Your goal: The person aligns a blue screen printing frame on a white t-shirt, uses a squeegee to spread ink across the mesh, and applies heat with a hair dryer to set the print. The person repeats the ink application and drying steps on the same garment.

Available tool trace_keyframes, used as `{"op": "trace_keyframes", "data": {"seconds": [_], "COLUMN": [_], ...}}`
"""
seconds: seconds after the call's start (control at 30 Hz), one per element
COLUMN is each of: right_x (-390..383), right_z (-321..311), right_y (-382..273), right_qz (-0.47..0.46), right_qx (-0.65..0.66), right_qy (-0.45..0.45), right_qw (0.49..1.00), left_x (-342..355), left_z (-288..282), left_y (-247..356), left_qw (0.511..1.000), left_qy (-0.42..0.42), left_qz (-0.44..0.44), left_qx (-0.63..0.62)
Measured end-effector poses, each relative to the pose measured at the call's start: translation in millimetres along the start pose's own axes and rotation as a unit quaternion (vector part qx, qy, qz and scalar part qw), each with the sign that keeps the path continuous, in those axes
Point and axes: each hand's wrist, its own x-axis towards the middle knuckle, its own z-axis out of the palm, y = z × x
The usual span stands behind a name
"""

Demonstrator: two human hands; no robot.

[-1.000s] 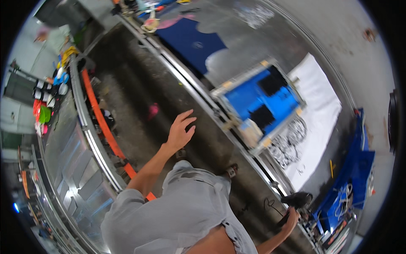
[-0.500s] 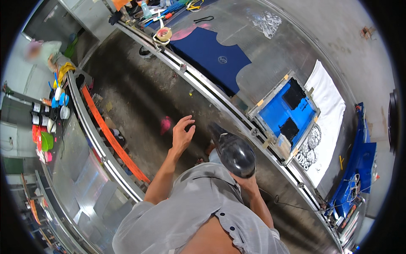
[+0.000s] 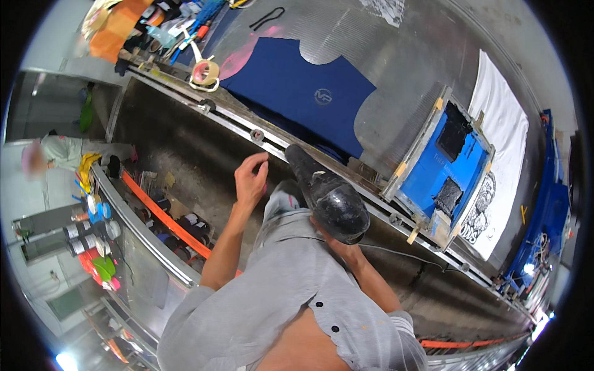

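Both hands are busy: the right hand (image 3: 334, 242), mostly hidden, grips a black heat gun (image 3: 326, 195) while the left hand (image 3: 250, 179) hangs loosely curled and empty, so the nozzle could scorch the navy shirt (image 3: 303, 93) if it lingers.

Open gap seen between left hand (image 3: 250, 180) and rail (image 3: 260, 137). Right side blocked by black dryer (image 3: 327, 196). Tabletop (image 3: 396, 80) beyond rail covered by blue shirt (image 3: 303, 93), blue frame (image 3: 447, 168).
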Motion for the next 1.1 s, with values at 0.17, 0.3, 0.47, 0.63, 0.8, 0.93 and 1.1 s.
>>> {"op": "trace_keyframes", "data": {"seconds": [0.17, 0.3, 0.47, 0.63, 0.8, 0.93, 1.1], "right_x": [39, 66, 90, 96, 104, 108, 111], "right_z": [8, 3, 16, 26, 27, 28, 26], "right_y": [-33, -75, -115, -117, -114, -110, -105], "right_qz": [0.043, 0.186, 0.254, 0.301, 0.317, 0.315, 0.306], "right_qx": [-0.037, 0.027, -0.040, -0.026, -0.010, -0.001, 0.008], "right_qy": [0.130, 0.201, 0.302, 0.325, 0.332, 0.340, 0.341], "right_qw": [0.990, 0.961, 0.918, 0.896, 0.889, 0.886, 0.889], "left_x": [104, 173, 226, 230, 233, 235, 235], "left_z": [53, 87, 108, 108, 109, 111, 111], "left_y": [-7, -30, -40, -46, -47, -49, -51], "left_qw": [0.983, 0.937, 0.852, 0.828, 0.831, 0.832, 0.829], "left_qy": [-0.042, -0.150, -0.309, -0.346, -0.345, -0.341, -0.339], "left_qz": [0.162, 0.220, 0.290, 0.294, 0.291, 0.300, 0.304], "left_qx": [0.079, 0.226, 0.308, 0.329, 0.326, 0.319, 0.326]}}
